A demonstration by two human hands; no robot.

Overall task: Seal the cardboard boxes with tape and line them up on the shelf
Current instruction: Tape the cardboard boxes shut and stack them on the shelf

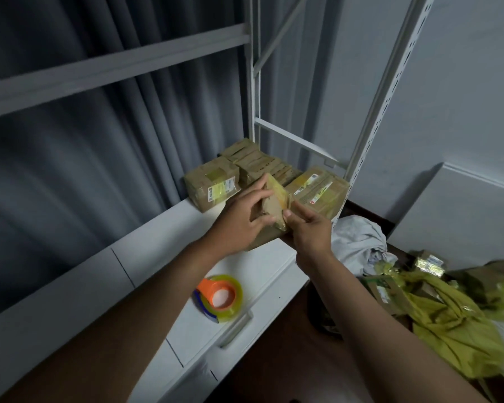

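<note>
- Hands: two, both bare, both raised over the right end of the white shelf (163, 242).
- Left hand (239, 222): fingers curled round the left side of a small cardboard box (275, 203), thumb on its near face; it grips the box.
- Right hand (309, 231): thumb and fingertips pinch the right edge of the same box.
- Held box: one, brown, wrapped in glossy clear tape with a yellow patch on top, tilted, held just above the shelf surface and in front of the stored boxes.
- Stored boxes on the shelf, behind the hands: one labelled box at the left (213, 183); one larger labelled box at the right (320, 189), beside the white perforated upright (390, 82); between and behind them a stack of boxes (256, 161) whose exact count cannot be told.
- Tape roll (223, 298): one, clear tape on an orange dispenser, lying flat on the shelf near its front edge, well apart from both hands.
- Floor at right: a heap of yellow bags (448, 324), one crumpled white bag (358, 242) and more brown parcels, number unclear.
- Background: grey curtain (70, 170) behind the shelf.
</note>
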